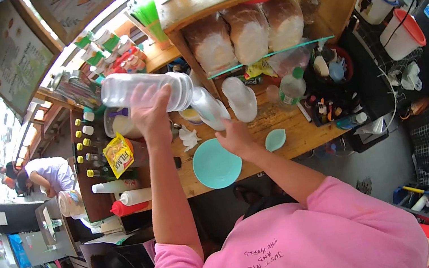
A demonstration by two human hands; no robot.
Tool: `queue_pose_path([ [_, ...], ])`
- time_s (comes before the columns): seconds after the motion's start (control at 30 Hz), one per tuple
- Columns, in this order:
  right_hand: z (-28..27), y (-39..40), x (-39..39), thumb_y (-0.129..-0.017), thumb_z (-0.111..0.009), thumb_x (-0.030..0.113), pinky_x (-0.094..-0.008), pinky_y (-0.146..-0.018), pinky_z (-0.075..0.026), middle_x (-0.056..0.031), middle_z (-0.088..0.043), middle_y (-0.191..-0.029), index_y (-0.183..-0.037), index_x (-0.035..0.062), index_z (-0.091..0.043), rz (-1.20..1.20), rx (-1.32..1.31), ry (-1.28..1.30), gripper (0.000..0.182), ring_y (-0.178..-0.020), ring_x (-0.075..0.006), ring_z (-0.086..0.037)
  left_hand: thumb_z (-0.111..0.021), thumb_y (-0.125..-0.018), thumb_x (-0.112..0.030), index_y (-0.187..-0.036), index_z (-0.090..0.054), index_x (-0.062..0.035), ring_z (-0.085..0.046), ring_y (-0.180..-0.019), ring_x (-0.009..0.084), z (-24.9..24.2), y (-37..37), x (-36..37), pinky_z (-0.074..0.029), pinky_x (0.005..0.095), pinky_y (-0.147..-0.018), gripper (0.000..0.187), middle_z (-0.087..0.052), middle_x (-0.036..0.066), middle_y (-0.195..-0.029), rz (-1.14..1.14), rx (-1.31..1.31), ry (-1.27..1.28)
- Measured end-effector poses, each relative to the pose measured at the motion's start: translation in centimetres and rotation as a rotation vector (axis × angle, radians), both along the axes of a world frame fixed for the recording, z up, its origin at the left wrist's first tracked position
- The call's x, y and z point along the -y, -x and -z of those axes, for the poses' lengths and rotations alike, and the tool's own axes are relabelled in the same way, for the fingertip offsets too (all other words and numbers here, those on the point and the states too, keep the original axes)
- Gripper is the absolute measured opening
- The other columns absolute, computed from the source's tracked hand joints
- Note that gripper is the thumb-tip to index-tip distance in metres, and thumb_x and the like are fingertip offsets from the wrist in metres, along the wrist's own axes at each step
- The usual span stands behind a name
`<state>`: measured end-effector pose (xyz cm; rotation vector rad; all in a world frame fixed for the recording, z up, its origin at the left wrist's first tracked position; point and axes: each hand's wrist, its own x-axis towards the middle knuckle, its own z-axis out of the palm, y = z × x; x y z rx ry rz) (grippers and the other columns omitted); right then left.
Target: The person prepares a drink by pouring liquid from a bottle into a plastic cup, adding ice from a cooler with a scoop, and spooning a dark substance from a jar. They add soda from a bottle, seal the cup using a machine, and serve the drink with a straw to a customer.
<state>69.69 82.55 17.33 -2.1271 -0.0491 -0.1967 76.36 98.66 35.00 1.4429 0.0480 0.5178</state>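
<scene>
My left hand point(151, 110) is wrapped round a stack of clear plastic cups point(120, 89), raised and lying sideways above the counter. The stack's ridged rims face right. Just off those rims, a translucent plastic cup point(210, 109) slants down to my right hand point(237, 140), whose fingers close on its lower end. Another pale cup stack point(240, 99) stands to the right. Below my hands, a round turquoise plate point(217, 163) rests by the counter's front edge. A small leaf-shaped turquoise dish point(275, 140) lies to the right of my right hand.
Wrapped bread loaves point(247, 33) fill the shelf ahead. Squeeze bottles point(129, 202) and a yellow packet point(118, 154) are at the left. A green-capped bottle point(292, 87) and a dark basket point(332, 68) stand right. Another person point(49, 174) bends at the far left.
</scene>
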Motion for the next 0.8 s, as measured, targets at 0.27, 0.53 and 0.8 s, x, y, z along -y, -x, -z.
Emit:
queue_pose_path([
  [0.27,-15.7,-1.4,0.1,-0.107,-0.061,0.024,-0.0235,-0.071,-0.051,-0.0025,-0.073,-0.082,-0.097,-0.0014,-0.075,-0.177,-0.032,-0.922,0.031,-0.074,-0.0055,-0.062,-0.071,-0.094,-0.001,-0.138,-0.050,0.0019,-0.067,-0.112,0.0249,-0.7,5.2,0.7,-0.061,0.0431,-0.092,0.049,-0.064,0.015,-0.124,0.282,-0.055,0.494],
  [0.53,-15.5,-1.6,10.2,-0.100,-0.067,0.015,-0.0251,-0.071,-0.055,-0.0091,-0.076,-0.083,-0.095,-0.0031,-0.074,0.136,0.086,-0.674,0.020,-0.074,-0.0112,-0.070,-0.086,-0.082,-0.015,-0.146,-0.040,0.0022,-0.065,-0.117,0.0300,0.4,2.1,0.7,-0.060,0.0415,-0.090,0.080,-0.057,0.026,-0.138,0.010,-0.020,0.239],
  [0.8,-15.3,4.0,21.3,-0.098,-0.071,0.012,-0.0216,-0.073,-0.051,-0.0042,-0.075,-0.084,-0.095,-0.0040,-0.073,0.172,0.023,-0.484,0.016,-0.077,-0.0060,-0.066,-0.097,-0.064,-0.035,-0.132,-0.053,0.0012,-0.066,-0.123,0.0282,4.3,1.6,4.5,-0.051,0.0403,-0.105,0.089,-0.069,0.020,-0.126,-0.014,-0.186,-0.577],
])
